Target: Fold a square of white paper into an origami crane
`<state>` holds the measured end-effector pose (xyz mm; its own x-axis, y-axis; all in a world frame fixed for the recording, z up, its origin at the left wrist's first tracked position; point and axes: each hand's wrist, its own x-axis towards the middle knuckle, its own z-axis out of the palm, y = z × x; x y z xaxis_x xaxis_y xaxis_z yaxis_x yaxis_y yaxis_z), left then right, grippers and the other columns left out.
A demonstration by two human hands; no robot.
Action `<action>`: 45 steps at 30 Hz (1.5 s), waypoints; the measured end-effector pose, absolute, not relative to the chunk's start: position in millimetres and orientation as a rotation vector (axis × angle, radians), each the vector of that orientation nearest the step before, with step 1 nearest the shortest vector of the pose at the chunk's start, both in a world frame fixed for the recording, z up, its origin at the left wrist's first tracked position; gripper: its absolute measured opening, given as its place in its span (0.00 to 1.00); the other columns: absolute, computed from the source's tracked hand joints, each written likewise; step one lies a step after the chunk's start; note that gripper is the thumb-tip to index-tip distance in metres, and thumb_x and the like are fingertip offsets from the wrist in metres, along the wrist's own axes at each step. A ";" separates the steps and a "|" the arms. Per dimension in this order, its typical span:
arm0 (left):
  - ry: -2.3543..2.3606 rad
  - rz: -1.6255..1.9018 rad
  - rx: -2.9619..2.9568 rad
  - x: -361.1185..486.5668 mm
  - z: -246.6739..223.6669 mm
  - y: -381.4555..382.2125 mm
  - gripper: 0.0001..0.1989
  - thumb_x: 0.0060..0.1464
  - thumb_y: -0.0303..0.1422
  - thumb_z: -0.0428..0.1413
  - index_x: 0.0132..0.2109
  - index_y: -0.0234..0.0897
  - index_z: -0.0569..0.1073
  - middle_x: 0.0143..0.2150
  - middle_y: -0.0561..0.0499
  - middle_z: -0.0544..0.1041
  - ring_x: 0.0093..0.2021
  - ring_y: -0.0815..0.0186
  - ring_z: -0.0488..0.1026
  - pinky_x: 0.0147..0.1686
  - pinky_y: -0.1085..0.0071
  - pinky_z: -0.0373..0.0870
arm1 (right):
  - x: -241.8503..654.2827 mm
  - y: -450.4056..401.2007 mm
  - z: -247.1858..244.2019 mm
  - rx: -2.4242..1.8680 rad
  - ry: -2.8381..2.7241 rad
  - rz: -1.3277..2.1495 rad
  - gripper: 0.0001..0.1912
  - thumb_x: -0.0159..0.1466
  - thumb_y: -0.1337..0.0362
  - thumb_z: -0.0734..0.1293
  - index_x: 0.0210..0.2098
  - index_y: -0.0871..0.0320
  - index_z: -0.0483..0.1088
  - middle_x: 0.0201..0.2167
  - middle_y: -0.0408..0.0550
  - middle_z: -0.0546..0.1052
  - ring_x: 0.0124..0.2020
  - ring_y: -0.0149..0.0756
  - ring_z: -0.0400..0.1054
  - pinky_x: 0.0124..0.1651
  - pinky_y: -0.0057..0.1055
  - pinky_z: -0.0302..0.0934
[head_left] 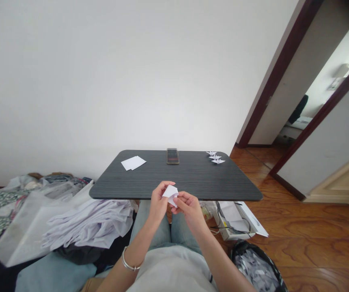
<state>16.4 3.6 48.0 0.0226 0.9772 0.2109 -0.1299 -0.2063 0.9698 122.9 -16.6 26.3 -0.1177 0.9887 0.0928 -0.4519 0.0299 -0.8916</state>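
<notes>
My left hand point(159, 201) and my right hand point(189, 209) hold a small folded piece of white paper point(170, 194) between their fingertips, just in front of the near edge of the dark grey wood-grain table point(211, 182). The paper's folds are partly hidden by my fingers. On the table lie a small stack of white paper sheets point(133, 163), a phone point(173, 156) and three white origami cranes point(215, 157). All of these sit well beyond my hands. A silver bangle point(128, 259) circles my left wrist.
A heap of white cloth and plastic bags point(89, 223) lies to my left. Papers and cables point(232, 221) sit under the table's right side, and a black bag of paper scraps point(255, 267) stands at lower right. A wooden floor and doorway lie right.
</notes>
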 end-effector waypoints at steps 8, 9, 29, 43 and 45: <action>0.953 1.413 1.548 8.6 39.1 6.5 0.17 0.45 0.27 0.54 0.45 0.36 0.69 0.45 0.47 0.71 0.39 0.66 0.69 0.33 0.73 0.69 | 125.2 -14.2 27.9 -0.869 -0.975 1.305 0.10 0.49 0.59 0.71 0.25 0.61 0.72 0.18 0.44 0.76 0.17 0.29 0.67 0.23 0.25 0.64; 0.954 1.430 1.600 7.7 38.6 5.3 0.18 0.46 0.27 0.54 0.47 0.37 0.68 0.47 0.46 0.70 0.42 0.65 0.69 0.36 0.71 0.69 | 125.7 -13.8 28.0 -0.874 -0.976 1.287 0.10 0.50 0.60 0.71 0.25 0.61 0.72 0.18 0.44 0.76 0.17 0.29 0.67 0.23 0.25 0.64; 1.119 1.636 1.694 20.1 47.2 -7.7 0.13 0.49 0.29 0.54 0.44 0.36 0.69 0.48 0.45 0.72 0.49 0.60 0.69 0.49 0.63 0.64 | 117.6 -16.7 21.4 -0.921 -1.108 0.986 0.08 0.55 0.60 0.67 0.26 0.59 0.71 0.20 0.44 0.76 0.22 0.34 0.69 0.27 0.29 0.65; 1.128 1.564 1.809 11.2 55.6 -9.5 0.15 0.49 0.29 0.54 0.47 0.37 0.71 0.48 0.45 0.74 0.48 0.61 0.71 0.49 0.64 0.66 | 118.5 -18.7 20.4 -0.916 -1.104 0.974 0.11 0.54 0.56 0.68 0.26 0.60 0.71 0.21 0.46 0.77 0.22 0.35 0.71 0.28 0.32 0.67; 1.083 1.556 1.759 11.5 55.9 -9.8 0.16 0.49 0.29 0.54 0.48 0.37 0.69 0.49 0.45 0.74 0.49 0.61 0.70 0.49 0.65 0.65 | 118.4 -19.6 20.8 -0.924 -1.106 0.963 0.11 0.54 0.57 0.68 0.27 0.60 0.71 0.21 0.46 0.76 0.22 0.35 0.71 0.28 0.31 0.67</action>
<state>11.5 -9.8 55.9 0.0062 0.8439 0.5365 0.2095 -0.5257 0.8245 118.4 -19.6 20.8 0.1685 0.9434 0.2856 -0.1536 0.3114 -0.9378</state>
